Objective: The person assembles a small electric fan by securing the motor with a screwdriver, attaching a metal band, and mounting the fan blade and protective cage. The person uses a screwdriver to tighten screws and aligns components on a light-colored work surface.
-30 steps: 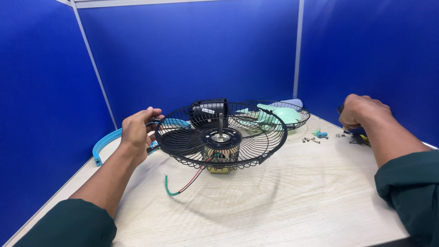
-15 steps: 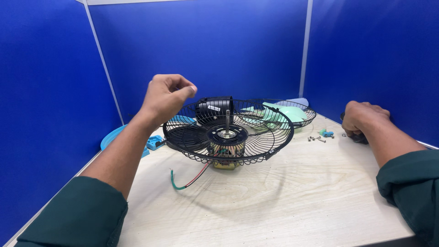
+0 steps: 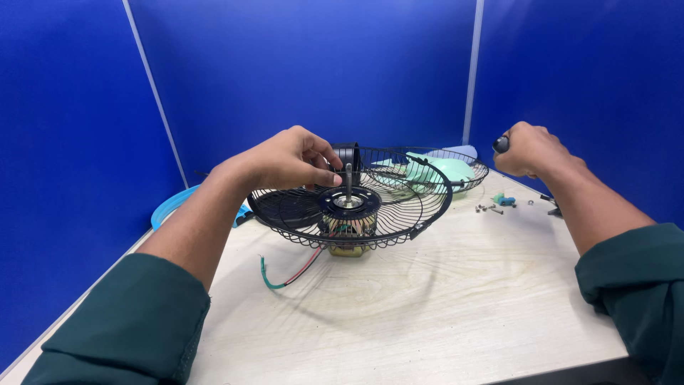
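Observation:
A black wire fan guard (image 3: 399, 207) lies flat on the motor (image 3: 348, 235) in the middle of the table, with the metal shaft (image 3: 348, 182) standing up through its hub. My left hand (image 3: 288, 160) hovers over the guard, fingertips pinched right beside the shaft; I cannot tell if something small is between them. My right hand (image 3: 531, 150) is raised at the right, closed around a black tool handle (image 3: 501, 145).
A second wire guard (image 3: 467, 158) with pale green fan blades (image 3: 434, 170) in it sits behind. Small screws (image 3: 488, 209) and a teal part (image 3: 506, 200) lie at the right. A light blue ring (image 3: 171, 207) lies at the left. Red and green wires (image 3: 285, 274) trail from the motor. Blue partitions enclose the table.
My left hand left the guard's left rim, rose, and came over the hub to the shaft. My right hand lifted off the table holding the black-handled tool.

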